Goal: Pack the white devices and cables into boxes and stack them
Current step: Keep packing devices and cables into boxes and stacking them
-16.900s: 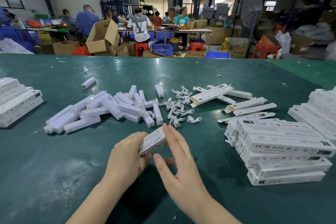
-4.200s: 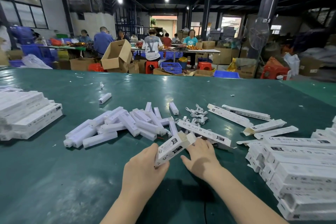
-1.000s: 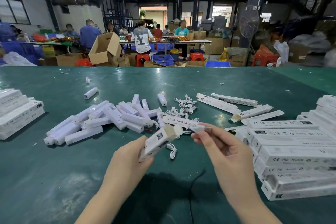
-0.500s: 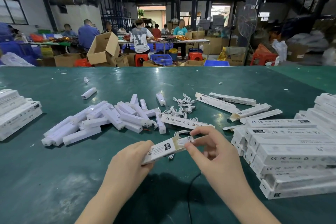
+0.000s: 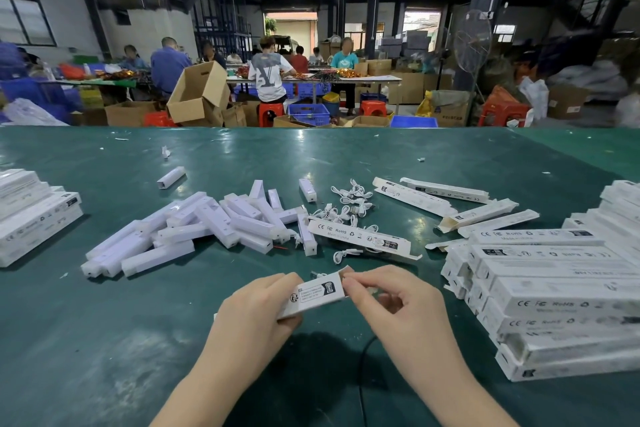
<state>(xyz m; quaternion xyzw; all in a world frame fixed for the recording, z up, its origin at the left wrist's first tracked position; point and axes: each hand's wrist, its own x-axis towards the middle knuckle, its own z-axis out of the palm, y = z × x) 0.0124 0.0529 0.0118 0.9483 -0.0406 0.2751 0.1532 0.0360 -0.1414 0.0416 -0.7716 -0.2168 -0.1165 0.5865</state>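
Left hand (image 5: 254, 310) clamped around box (image 5: 317, 293), held just above tabletop (image 5: 104, 340) near its near edge, centre. Right hand (image 5: 398, 305) pinching the box's open end, apparently tucking the flap.

Risks:
- flap creasing or tearing if forced over a cable end still poking out
- contents sliding out if box tilts before closing
- packed stack (image 5: 554, 295) by the right edge looking uneven; another box on top could tip it

Unclear:
- device and cable inside box, hidden by cardboard and fingers
- flap itself behind right thumb
- loose devices (image 5: 194, 229) and cables (image 5: 349, 204) mid-tabletop, overlapping, count unreadable
- stack at left edge (image 5: 31, 211) cut off
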